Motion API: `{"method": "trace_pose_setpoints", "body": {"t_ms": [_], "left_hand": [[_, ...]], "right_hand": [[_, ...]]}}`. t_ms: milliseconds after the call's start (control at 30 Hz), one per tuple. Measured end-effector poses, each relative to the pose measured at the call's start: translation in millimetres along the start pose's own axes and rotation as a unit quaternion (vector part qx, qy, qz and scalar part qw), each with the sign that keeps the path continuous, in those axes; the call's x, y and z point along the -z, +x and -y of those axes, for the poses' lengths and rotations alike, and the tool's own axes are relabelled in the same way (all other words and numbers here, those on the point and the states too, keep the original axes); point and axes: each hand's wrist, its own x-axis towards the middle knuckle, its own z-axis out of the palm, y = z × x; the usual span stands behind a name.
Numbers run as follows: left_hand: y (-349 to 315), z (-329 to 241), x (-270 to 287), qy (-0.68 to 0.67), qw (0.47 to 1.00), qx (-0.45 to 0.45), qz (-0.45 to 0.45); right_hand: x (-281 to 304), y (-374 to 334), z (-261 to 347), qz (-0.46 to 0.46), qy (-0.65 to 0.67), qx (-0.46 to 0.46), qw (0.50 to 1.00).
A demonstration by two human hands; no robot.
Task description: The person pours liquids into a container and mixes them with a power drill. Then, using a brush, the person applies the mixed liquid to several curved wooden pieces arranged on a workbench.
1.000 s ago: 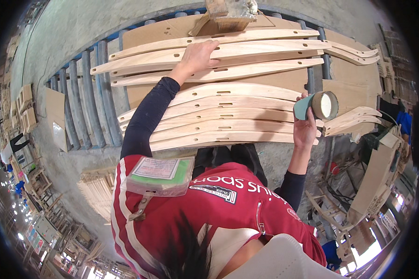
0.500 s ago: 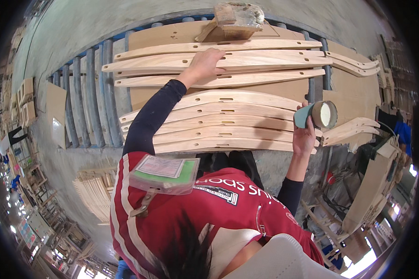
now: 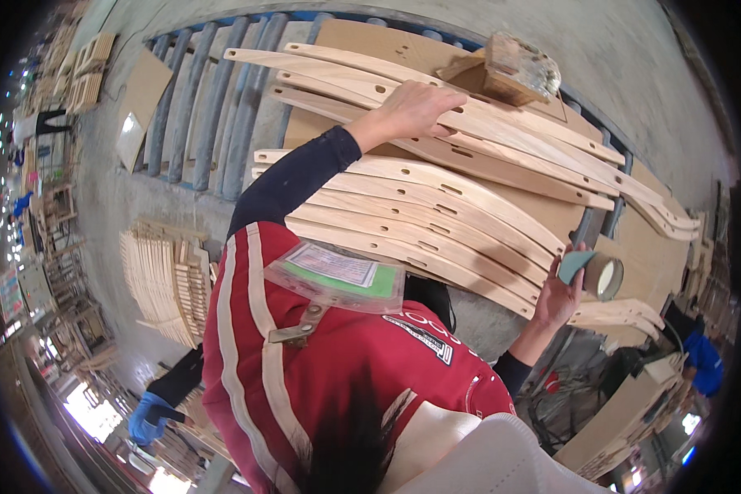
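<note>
Fingers [image 3: 450, 100] of the left hand [image 3: 416, 109] curl over a slotted wooden slat [image 3: 506, 126] near mid-length, the thumb at its near edge; those of the right hand [image 3: 558, 298] close round the side of a short cylinder [image 3: 603, 276], teal along its flank and pale at its round end. From left to right: bare bars of a roller conveyor [image 3: 241, 95] give way to cardboard sheeting [image 3: 370, 37], on which slats lie in two groups. The gripped slat belongs to the far group, overlapping its neighbours; how far the fingertips reach beneath it is hidden. Being long, slender and gently bowed, it is probably stiff and fairly light, though apt to swing if held off balance. Its smooth faces may slide a little, and the narrow ends seem most open to knocks; opposite edges close to the middle slot offer the steadiest hold. Similar near slats [image 3: 424, 179] lie side by side in front. A rough wooden block [image 3: 506, 74] stands beyond the left hand. Farther right, the cylinder sits just beside the near slats' ends; it looks rigid and manageable one-handed, best held round its flank. Short curved wooden parts [image 3: 622, 313] lie beyond it.
</note>
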Motion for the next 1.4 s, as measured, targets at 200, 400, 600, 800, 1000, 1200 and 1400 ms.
{"method": "trace_pose_setpoints", "body": {"t_ms": [200, 400, 600, 800, 1000, 1200, 1400], "left_hand": [[-48.7, -17.9, 87.1, 0.019, 0.987, 0.124, -0.096], [-120.5, 30.6, 129.6, 0.064, 0.926, 0.308, -0.211], [-215.2, 141.5, 109.4, 0.116, 0.844, 0.484, -0.203], [-285.9, 233.8, 44.9, 0.163, 0.771, 0.588, -0.180], [-308.2, 251.9, 7.2, 0.149, 0.737, 0.647, -0.130], [-306.7, 250.7, 11.6, 0.083, 0.754, 0.648, -0.068], [-277.8, 254.4, 11.8, 0.102, 0.839, 0.492, -0.207]], "right_hand": [[21.0, 4.4, 21.7, -0.040, 0.025, 0.028, 0.998], [34.2, 7.5, 31.8, -0.058, 0.018, 0.026, 0.998], [37.1, 11.4, 26.8, -0.076, 0.001, 0.014, 0.997], [28.7, 11.8, 22.9, -0.092, -0.036, -0.019, 0.995], [-0.5, 12.4, 11.1, -0.010, -0.065, -0.062, 0.996], [-34.3, 16.3, -29.2, -0.009, -0.035, -0.119, 0.992], [-71.0, 20.8, -66.8, 0.065, -0.043, -0.161, 0.984]]}}
